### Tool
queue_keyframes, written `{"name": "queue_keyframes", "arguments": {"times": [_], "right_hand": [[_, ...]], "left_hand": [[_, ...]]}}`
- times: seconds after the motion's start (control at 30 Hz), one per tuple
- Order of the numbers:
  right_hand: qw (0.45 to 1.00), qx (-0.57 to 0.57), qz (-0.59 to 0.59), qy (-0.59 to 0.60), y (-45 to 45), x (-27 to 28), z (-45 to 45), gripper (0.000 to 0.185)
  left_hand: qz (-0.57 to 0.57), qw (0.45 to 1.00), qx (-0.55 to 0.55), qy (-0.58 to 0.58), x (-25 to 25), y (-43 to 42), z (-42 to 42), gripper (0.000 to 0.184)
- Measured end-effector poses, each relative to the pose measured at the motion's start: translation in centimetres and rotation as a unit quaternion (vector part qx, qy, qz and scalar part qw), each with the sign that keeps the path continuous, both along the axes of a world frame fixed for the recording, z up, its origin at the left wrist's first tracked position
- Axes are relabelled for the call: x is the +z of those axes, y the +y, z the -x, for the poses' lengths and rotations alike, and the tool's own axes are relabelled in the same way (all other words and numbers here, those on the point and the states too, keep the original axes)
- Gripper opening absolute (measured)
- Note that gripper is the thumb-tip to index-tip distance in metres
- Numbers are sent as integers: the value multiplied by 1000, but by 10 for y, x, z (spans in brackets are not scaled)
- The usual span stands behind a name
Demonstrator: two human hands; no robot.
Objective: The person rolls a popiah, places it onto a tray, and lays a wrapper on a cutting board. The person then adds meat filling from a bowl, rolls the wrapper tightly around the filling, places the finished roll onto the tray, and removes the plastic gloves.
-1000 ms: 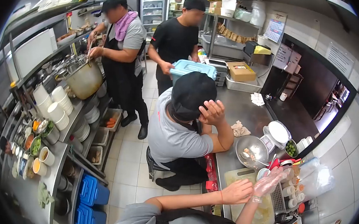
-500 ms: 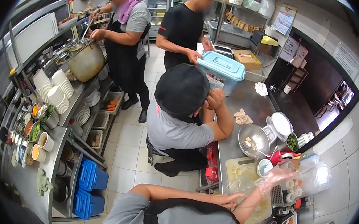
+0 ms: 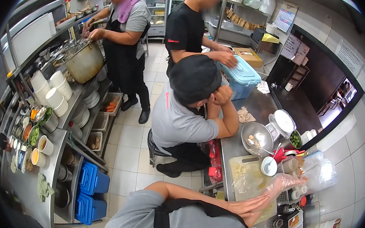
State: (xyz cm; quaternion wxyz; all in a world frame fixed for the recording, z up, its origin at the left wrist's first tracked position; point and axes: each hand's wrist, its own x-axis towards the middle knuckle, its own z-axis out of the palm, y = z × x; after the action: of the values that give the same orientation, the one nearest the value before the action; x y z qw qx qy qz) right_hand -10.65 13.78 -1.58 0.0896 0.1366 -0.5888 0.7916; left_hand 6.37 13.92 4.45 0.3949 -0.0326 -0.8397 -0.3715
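Observation:
My left hand is bare and lies across my right wrist. Its fingers are together and their tips reach the cuff of a clear plastic glove. That plastic glove covers my right hand, whose fingers stretch out with nothing visible in them. Below my hands is a pale cutting board with wet yellowish residue. A white bowl with a spoon stands at the board's edge, close to my right hand. Past it sits a steel mixing bowl with food scraps and a spoon.
A seated co-worker leans an elbow on the counter. A standing person is beside a light blue lidded bin. Another person stirs a large pot. A kitchen scale, seasoning jars and plastic bags line the wall.
My left hand has slid forward along my right forearm onto the glove's cuff. The standing person has shifted the blue bin right and down and now has a hand at its lid.

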Motion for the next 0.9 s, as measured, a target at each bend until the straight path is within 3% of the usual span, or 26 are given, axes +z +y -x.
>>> {"name": "queue_keyframes", "arguments": {"times": [0.03,0.13,0.23,0.37,0.5,0.7,0.8,0.87,0.9], "right_hand": [[1000,-6,-14,-9,20,-10,-5,70],[998,-12,-52,-25,55,-23,-12,69],[996,-4,-82,-23,65,-18,1,68],[992,23,-119,-33,73,-4,8,66],[985,39,-144,-82,82,12,11,65],[976,57,-156,-139,88,43,14,63],[971,49,-176,-156,80,51,0,61],[967,46,-197,-151,67,52,-20,61],[967,55,-203,-142,61,50,-30,60]], "left_hand": [[-11,1000,3,13,5,5,1,64],[-58,985,23,-163,12,9,8,64],[-16,996,55,-70,-3,21,29,65],[-135,988,-18,-66,23,38,32,66],[-165,985,-39,-18,44,48,46,74],[-281,925,-165,-198,53,44,57,77],[-283,916,-211,-193,15,40,86,76],[-415,863,-223,-182,6,24,113,80],[-523,779,-269,-220,-5,8,123,82]]}}
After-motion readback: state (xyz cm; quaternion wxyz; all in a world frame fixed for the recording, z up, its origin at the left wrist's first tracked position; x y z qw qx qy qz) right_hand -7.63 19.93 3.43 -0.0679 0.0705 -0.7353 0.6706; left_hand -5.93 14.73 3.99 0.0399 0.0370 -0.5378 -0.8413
